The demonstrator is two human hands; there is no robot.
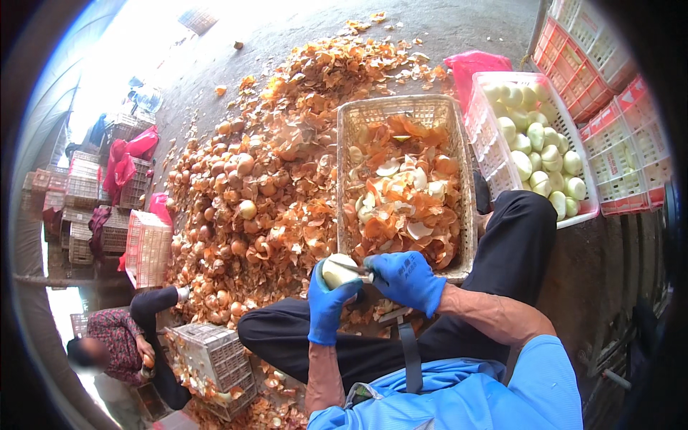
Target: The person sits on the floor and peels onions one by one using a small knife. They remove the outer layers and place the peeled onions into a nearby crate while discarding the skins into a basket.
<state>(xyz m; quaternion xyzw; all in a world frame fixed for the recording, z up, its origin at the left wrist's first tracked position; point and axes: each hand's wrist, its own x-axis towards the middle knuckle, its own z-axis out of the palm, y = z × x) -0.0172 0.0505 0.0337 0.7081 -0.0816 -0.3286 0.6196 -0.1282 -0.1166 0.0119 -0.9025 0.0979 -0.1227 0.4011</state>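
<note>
In the head view, my left hand (pixel 326 308), in a blue glove, is closed round a pale peeled onion (pixel 339 269). My right hand (pixel 408 281), also blue-gloved, grips a small knife (pixel 362 269) against the onion's right side. Just beyond both hands, between my dark-trousered legs, stands a beige mesh crate (pixel 344 158) full of orange skins and white scraps. A large heap of unpeeled onions and loose skins (pixel 236 186) spreads to the left of it.
A white crate (pixel 487 122) of peeled onions stands at the right, beside stacked crates (pixel 616 143) and a pink bag (pixel 469 64). A co-worker (pixel 115 344) sits at lower left holding an onion, near another crate (pixel 215 358). More crates (pixel 84 179) stand along the left side.
</note>
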